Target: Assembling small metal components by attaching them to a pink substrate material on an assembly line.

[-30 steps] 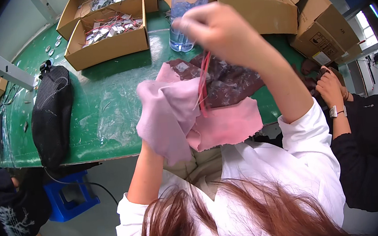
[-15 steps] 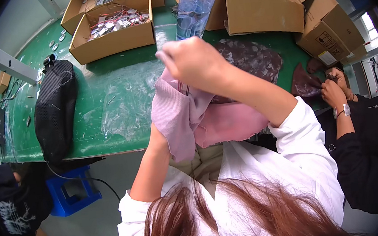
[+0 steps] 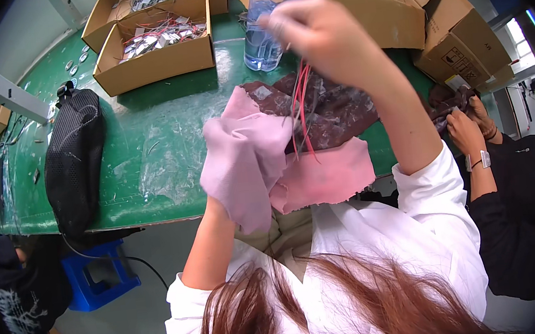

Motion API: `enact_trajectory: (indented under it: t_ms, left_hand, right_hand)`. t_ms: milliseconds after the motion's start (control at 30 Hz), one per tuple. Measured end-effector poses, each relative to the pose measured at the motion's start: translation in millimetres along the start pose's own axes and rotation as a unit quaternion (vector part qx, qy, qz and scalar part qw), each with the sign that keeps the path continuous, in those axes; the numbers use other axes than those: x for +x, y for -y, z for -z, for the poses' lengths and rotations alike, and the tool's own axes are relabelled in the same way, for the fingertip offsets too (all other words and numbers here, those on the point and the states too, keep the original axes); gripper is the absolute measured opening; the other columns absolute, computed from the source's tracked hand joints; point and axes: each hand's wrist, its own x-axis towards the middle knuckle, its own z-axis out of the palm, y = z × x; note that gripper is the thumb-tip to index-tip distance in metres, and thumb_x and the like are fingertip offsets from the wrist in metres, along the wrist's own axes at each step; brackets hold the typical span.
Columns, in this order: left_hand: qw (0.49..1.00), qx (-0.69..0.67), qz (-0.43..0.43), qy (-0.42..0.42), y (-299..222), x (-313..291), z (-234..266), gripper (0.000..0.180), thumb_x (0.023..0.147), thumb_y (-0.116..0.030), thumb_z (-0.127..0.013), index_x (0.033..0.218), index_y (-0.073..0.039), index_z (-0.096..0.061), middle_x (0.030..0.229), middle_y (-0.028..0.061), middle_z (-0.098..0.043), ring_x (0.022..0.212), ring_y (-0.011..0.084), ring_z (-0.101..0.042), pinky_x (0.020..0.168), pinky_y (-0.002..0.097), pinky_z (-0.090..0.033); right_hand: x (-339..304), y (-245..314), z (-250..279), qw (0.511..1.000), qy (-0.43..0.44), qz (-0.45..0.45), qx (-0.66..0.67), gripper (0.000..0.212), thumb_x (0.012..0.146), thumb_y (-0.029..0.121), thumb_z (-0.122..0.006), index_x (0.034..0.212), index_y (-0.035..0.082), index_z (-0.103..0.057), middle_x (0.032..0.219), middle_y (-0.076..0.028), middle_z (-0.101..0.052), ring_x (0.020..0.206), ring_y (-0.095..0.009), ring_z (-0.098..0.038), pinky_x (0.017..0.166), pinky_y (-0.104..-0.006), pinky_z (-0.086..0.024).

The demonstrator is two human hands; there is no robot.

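A lilac ribbed cloth (image 3: 241,163) covers my left hand, so its fingers are hidden; only the wrist shows below. My right hand (image 3: 325,37) is raised in front of the bottle, fingers curled and smeared by motion. Thin red and dark wires (image 3: 303,101) hang down from it. Whatever sits at their upper end is hidden in the fingers. Beneath the wires lie a pink cloth (image 3: 327,175) at the table edge and a dark brown, pale-speckled sheet (image 3: 347,118) behind it.
On the green table (image 3: 146,131) stand a clear water bottle (image 3: 261,45) and a cardboard box (image 3: 159,71) of small silvery wired parts, with more boxes behind. A black mesh bag (image 3: 76,161) lies left. At right, a co-worker's hands (image 3: 469,129) handle dark material.
My right hand has lifted away from the lilac cloth, up and to the right, and the wires now hang free below it. The cloth-covered left hand has shifted slightly left.
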Motion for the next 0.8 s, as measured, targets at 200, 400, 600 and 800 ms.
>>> enact_trajectory:
  t_ms: [200, 400, 600, 800]
  left_hand:
    - [0.984, -0.166, 0.067, 0.003, 5.1, 10.5, -3.0, 0.047, 0.088, -0.044, -0.029, 0.112, -0.009, -0.048, 0.091, 0.0069, -0.058, 0.078, 0.0158, -0.056, 0.064, 0.0296, -0.045]
    - [0.989, -0.144, 0.011, -0.014, 21.4, 15.8, 0.2, 0.052, 0.090, -0.050, -0.022, 0.111, -0.009, -0.046, 0.080, 0.0026, -0.054, 0.060, 0.0103, -0.052, 0.051, 0.0239, -0.043]
    - [0.997, -0.076, -0.018, 0.005, 27.5, 8.4, 8.2, 0.048, 0.091, -0.050, -0.025, 0.106, -0.009, -0.046, 0.079, 0.0005, -0.053, 0.059, 0.0088, -0.050, 0.050, 0.0196, -0.041]
    - [0.978, 0.173, -0.118, 0.017, 47.2, 18.5, 24.2, 0.036, 0.078, -0.012, -0.055, 0.105, 0.007, -0.041, 0.096, 0.0117, -0.052, 0.085, 0.0229, -0.051, 0.072, 0.0303, -0.044]
  right_hand:
    - [-38.1, 7.6, -64.5, 0.978, 0.206, -0.038, -0.020, 0.038, 0.086, 0.034, -0.046, 0.079, -0.001, -0.060, 0.078, -0.020, -0.058, 0.075, -0.036, -0.055, 0.067, -0.0396, -0.044]
    - [-44.6, 8.5, -81.9, 0.988, 0.141, -0.033, 0.051, 0.030, 0.086, 0.023, -0.046, 0.075, -0.002, -0.058, 0.077, -0.022, -0.057, 0.076, -0.036, -0.055, 0.068, -0.0401, -0.044]
    - [-26.4, -7.6, -73.0, 0.999, 0.005, 0.034, -0.011, 0.021, 0.082, 0.016, -0.052, 0.072, -0.002, -0.056, 0.065, -0.020, -0.055, 0.060, -0.036, -0.056, 0.053, -0.0388, -0.044]
    - [3.2, -28.0, -17.0, 0.969, -0.161, 0.090, -0.165, 0.025, 0.085, 0.019, -0.048, 0.074, -0.003, -0.055, 0.060, -0.018, -0.052, 0.053, -0.030, -0.053, 0.052, -0.0364, -0.041]
